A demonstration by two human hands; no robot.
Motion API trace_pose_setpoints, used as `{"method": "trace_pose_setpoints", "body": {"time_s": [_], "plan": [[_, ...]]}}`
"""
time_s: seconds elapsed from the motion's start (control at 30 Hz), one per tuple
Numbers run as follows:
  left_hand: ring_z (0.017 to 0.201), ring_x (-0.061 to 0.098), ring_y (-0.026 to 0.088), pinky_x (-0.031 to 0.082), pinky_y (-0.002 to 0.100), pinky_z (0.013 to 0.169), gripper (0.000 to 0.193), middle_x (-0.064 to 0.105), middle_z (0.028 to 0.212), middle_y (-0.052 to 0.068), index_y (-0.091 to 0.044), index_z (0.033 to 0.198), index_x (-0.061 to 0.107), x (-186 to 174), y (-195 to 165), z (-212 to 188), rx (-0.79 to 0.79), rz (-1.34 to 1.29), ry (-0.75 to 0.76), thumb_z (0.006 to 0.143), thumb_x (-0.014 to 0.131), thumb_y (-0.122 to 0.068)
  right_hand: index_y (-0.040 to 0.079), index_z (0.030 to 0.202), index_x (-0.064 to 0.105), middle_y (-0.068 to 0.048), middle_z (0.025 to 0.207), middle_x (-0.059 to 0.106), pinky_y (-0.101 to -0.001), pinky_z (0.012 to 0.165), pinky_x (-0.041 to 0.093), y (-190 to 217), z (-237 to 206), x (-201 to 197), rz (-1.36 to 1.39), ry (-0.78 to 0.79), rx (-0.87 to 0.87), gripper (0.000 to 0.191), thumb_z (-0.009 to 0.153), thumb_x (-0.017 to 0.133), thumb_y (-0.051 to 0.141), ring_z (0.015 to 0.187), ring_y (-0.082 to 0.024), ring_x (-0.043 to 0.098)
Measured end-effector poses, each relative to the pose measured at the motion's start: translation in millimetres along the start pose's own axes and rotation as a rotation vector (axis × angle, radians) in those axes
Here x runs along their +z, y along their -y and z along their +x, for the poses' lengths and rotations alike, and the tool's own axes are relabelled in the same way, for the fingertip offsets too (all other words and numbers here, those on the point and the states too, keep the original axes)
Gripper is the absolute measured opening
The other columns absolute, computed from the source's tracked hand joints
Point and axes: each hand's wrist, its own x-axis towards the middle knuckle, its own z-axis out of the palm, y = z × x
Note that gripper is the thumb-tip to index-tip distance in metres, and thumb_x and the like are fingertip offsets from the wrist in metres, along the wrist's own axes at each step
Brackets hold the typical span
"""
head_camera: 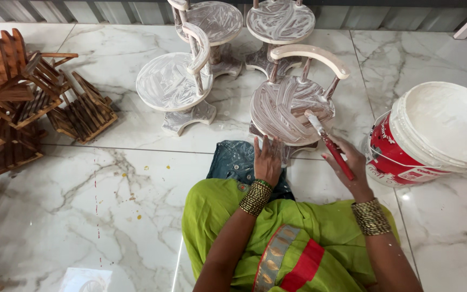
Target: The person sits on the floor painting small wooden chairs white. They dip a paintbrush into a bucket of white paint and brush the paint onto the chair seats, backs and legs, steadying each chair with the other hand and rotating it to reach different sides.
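A: From the head camera, where is the right hand (352,165)?

B: It sits just right of the small wooden chair (293,108), fingers curled and pressed around the red handle of a paintbrush (331,145). The brush runs on a slant: handle low and to the right in the palm, bristles up and to the left, with the tip resting on the chair's round seat near its right edge.

A: So the long axis points from the wrist toward the seat's middle?

B: Yes, roughly along the diagonal of the white streaks already on the seat. The chair lies ahead and to the left of those fingers.

A: And the left hand (267,161)?

B: Flat, fingers spread and pointing away from the person, resting at the near rim of the seat, above a dark cloth (233,159) on the lap. It pinches nothing. It is the nearer hand to the near edge; the right is nearer to the right edge.

A: What else stands on the marble floor (82,205)?

B: A white paint bucket (433,135) tipped on its side just right of the brush hand; three more whitened chairs (177,81) beyond; dark folding wooden racks (22,97) toward the far left corner.
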Motion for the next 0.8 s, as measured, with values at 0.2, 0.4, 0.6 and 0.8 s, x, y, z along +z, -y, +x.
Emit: {"method": "trace_pose_setpoints", "body": {"time_s": [0.2,0.4,0.6,0.8], "plan": [[0.147,0.039,0.036,0.008,0.061,0.126,0.056,0.052,0.155,0.011,-0.006,0.148,0.053,-5,1,1,-0.004,0.039,0.051,0.093,0.053,-0.017,0.006,0.133,0.068,-0.015,0.11,0.074,-0.0358,0.085,0.059,6,-34,25,-0.088,-0.003,0.089,0.046,0.088,0.077,0.009,0.095,-0.026,0.074],[0.148,0.039,0.035,0.007,0.061,0.127,0.057,0.051,0.155,0.01,-0.008,0.148,0.052,-7,1,1,-0.012,0.037,0.079,0.092,0.055,-0.017,0.002,0.13,0.066,-0.018,0.125,0.072,-0.0371,0.089,0.059,-18,-42,16,-0.114,-0.006,-0.235,0.044,0.087,0.073,0.006,0.104,-0.029,0.072],[0.146,0.04,0.035,0.007,0.061,0.126,0.06,0.052,0.155,0.01,-0.007,0.15,0.052,-11,1,1,-0.009,0.04,0.054,0.09,0.055,-0.017,0.002,0.132,0.067,-0.017,0.129,0.07,-0.0383,0.094,0.057,-56,-12,5,-0.231,-0.101,-0.117,0.041,0.092,0.073,0.006,0.11,-0.031,0.07],[0.145,0.04,0.037,0.006,0.062,0.125,0.061,0.051,0.154,0.011,-0.007,0.149,0.052,-13,3,1,-0.005,0.022,0.066,0.089,0.056,-0.017,0.003,0.13,0.066,-0.017,0.128,0.07,-0.0386,0.093,0.057,-26,-35,40,-0.044,0.026,-0.22,0.044,0.087,0.072,0.007,0.11,-0.031,0.07]]}}
